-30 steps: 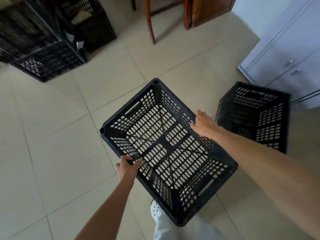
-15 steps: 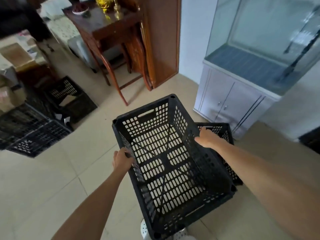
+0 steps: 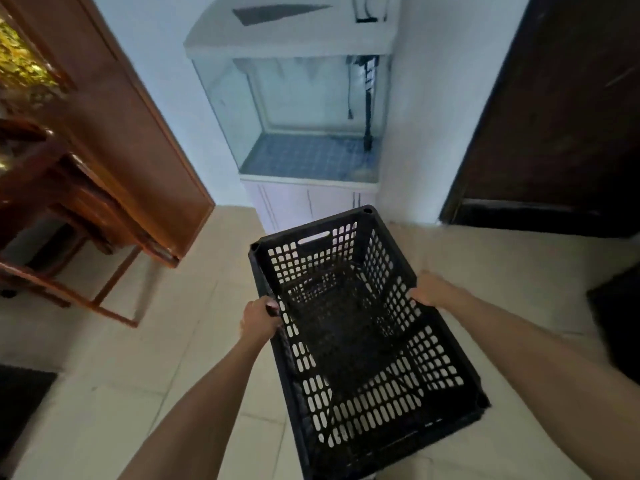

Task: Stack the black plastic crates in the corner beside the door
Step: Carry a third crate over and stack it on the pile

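In the head view, a black perforated plastic crate was held at the lower centre of the frame, above the beige tiled floor, with its open top facing up. Its left long rim was gripped by the left hand, and its right long rim by the right hand. A glass fish tank on a white cabinet was seen at upper centre, beyond the crate, and a dark wooden door at upper right.

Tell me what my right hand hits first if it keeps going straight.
The right hand grips the rim of the black crate; pushed on, it would probably meet that crate's far wall, though depth is unclear.
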